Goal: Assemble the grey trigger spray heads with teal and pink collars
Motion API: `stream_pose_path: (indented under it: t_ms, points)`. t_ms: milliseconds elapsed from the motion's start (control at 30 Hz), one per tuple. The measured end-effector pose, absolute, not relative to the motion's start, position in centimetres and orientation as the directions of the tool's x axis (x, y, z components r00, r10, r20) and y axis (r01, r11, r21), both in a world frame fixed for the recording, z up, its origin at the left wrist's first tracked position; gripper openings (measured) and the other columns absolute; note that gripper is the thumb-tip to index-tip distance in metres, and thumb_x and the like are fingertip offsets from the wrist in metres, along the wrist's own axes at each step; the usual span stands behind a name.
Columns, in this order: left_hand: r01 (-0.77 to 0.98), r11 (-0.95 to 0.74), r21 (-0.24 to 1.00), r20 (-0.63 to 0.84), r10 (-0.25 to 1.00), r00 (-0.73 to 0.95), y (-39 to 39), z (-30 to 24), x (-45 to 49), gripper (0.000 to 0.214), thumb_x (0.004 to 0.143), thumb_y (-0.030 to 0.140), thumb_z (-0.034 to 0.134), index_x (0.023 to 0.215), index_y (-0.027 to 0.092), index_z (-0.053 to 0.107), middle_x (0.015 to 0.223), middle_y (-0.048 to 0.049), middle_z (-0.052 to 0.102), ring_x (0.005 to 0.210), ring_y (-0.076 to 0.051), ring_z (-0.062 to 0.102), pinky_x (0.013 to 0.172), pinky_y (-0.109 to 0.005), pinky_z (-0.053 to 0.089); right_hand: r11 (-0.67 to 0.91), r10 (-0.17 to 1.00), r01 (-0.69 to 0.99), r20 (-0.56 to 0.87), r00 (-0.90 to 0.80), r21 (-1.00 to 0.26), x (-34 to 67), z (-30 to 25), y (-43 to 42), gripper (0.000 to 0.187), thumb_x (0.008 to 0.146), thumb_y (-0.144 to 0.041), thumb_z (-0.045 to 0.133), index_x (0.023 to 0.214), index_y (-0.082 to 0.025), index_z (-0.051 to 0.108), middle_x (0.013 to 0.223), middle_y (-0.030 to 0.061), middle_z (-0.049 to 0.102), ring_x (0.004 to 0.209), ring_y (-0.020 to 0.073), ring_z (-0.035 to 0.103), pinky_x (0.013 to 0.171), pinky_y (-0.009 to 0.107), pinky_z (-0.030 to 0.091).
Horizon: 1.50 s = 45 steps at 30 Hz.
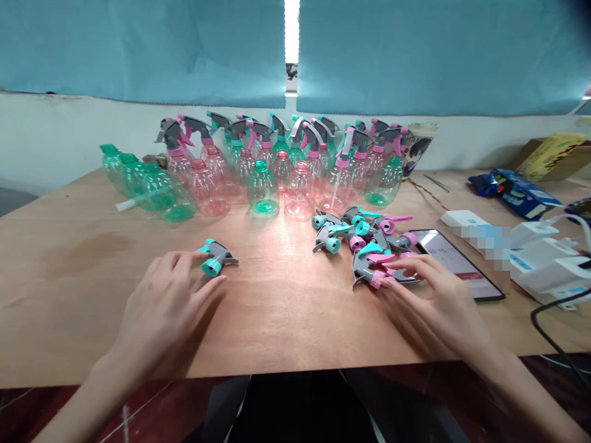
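Teal-collared head [216, 258] centre-left: left hand [170, 301] open, fingertips touching. Right hand [429, 295] splayed on pile [364, 237], gripping nothing. Judged pick-up stage; pinch needed.

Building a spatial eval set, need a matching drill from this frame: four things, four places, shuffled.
Things
1. lone teal-collared sprayer head
2. phone
3. blue packet
4. bottles with sprayers fitted

Places
A. back of the table, along the wall
B. at the fingers of the left hand
C. by the right hand, screen lit
D. far right, near the yellow box

Pairs: 1-B, 2-C, 3-D, 4-A
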<state>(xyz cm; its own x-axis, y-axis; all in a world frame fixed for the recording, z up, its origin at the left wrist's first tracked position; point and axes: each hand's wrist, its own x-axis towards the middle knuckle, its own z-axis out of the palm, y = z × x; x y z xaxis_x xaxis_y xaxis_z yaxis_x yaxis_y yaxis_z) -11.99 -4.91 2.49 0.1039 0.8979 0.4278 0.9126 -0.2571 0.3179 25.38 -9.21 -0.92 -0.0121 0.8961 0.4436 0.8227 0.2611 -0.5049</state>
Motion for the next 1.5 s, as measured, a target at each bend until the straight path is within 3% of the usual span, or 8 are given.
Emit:
stream_pose_path:
  t_ms: [100, 233, 333, 567, 767, 900, 1000, 1500]
  points:
    - [0.933, -0.325, 0.156, 0.441, 0.868, 0.229, -6.0, 3.0, -9.2, 0.030, 0.087, 0.043, 0.052, 0.105, 0.019, 0.057, 0.103, -0.0102, 0.060, 0.101, -0.033, 0.055, 0.087, -0.050, 0.045, 0.270, 0.892, 0.883, 0.446, -0.079, -0.385, 25.9, -1.6, -9.0, 0.028, 0.083, -0.044, 0.062, 0.102, -0.024, 0.064, 0.105, 0.0069, 0.062, 0.101, 0.0260, 0.059, 0.085, 0.040, 0.047]
    - [0.803, -0.519, 0.295, 0.288, 0.849, 0.443, -6.8, 2.3, -4.7, 0.028, 0.089, 0.038, 0.054, 0.110, 0.020, 0.056, 0.107, -0.0077, 0.059, 0.100, -0.026, 0.057, 0.086, -0.043, 0.048, 0.204, 0.898, 0.958, 0.429, -0.100, -0.204, 25.2, -2.1, -8.8, 0.037, 0.077, -0.049, 0.068, 0.102, -0.021, 0.066, 0.102, 0.0109, 0.060, 0.097, 0.0317, 0.056, 0.080, 0.046, 0.046]
    - [0.711, -0.562, 0.423, 0.150, 0.817, 0.557, -7.2, 1.4, -1.9, 0.023, 0.090, 0.029, 0.054, 0.112, 0.022, 0.056, 0.112, -0.0057, 0.057, 0.101, -0.022, 0.058, 0.087, -0.037, 0.049, 0.224, 0.902, 0.954, 0.414, -0.126, -0.199, 24.0, -2.1, -8.9, 0.027, 0.083, -0.040, 0.065, 0.100, -0.020, 0.066, 0.103, 0.0110, 0.062, 0.100, 0.0314, 0.056, 0.082, 0.047, 0.042]
    - [0.568, -0.673, 0.474, 0.217, 0.714, 0.665, -8.5, 0.4, 1.4, 0.041, 0.083, 0.008, 0.060, 0.120, 0.024, 0.051, 0.115, -0.0041, 0.056, 0.104, -0.020, 0.054, 0.088, -0.033, 0.049, 0.417, 0.904, 0.751, 0.316, -0.287, -0.513, 22.9, -1.5, -9.9, 0.029, 0.085, -0.038, 0.064, 0.112, -0.028, 0.059, 0.104, 0.0018, 0.068, 0.103, 0.0230, 0.061, 0.105, 0.051, 0.024]
    - [0.676, -0.635, 0.373, 0.192, 0.766, 0.613, -8.3, 0.7, 3.4, 0.039, 0.080, 0.032, 0.070, 0.114, 0.017, 0.055, 0.109, -0.0085, 0.059, 0.098, -0.025, 0.053, 0.082, -0.039, 0.050, 0.255, 0.966, 0.509, 0.192, -0.174, -0.822, 23.0, -0.9, -10.2, 0.019, 0.090, -0.037, 0.055, 0.100, -0.023, 0.064, 0.097, 0.0037, 0.069, 0.087, 0.0190, 0.066, 0.081, 0.035, 0.052]
    - [0.809, -0.551, 0.206, 0.193, 0.833, 0.518, -7.4, 0.8, 5.0, 0.044, 0.081, 0.049, 0.062, 0.101, 0.010, 0.061, 0.094, -0.0137, 0.062, 0.087, -0.029, 0.054, 0.073, -0.042, 0.048, 0.104, 0.992, 0.313, 0.078, -0.096, -0.944, 22.7, -0.6, -10.1, 0.020, 0.088, -0.037, 0.057, 0.096, -0.021, 0.064, 0.098, 0.0054, 0.069, 0.091, 0.0193, 0.066, 0.081, 0.033, 0.055]
    - [0.817, -0.564, 0.122, 0.196, 0.820, 0.537, -6.9, 0.8, 5.7, 0.032, 0.084, 0.041, 0.062, 0.091, 0.011, 0.064, 0.086, -0.0126, 0.065, 0.081, -0.029, 0.054, 0.070, -0.041, 0.046, 0.053, 0.998, 0.251, 0.042, -0.050, -0.967, 22.7, -0.7, -9.7, 0.022, 0.085, -0.038, 0.061, 0.095, -0.019, 0.064, 0.096, 0.0058, 0.069, 0.090, 0.0198, 0.067, 0.080, 0.034, 0.056]
    - [0.559, -0.461, 0.689, 0.367, 0.887, 0.280, -8.9, 0.0, 1.0, 0.030, 0.080, 0.021, 0.070, 0.109, 0.026, 0.065, 0.095, -0.0029, 0.068, 0.090, -0.022, 0.053, 0.078, -0.036, 0.047, 0.275, 0.955, 0.278, 0.228, -0.190, -0.920, 20.5, 0.9, -8.7, 0.025, 0.081, -0.031, 0.067, 0.102, -0.022, 0.058, 0.099, 0.0056, 0.067, 0.090, 0.0196, 0.066, 0.080, 0.037, 0.057]
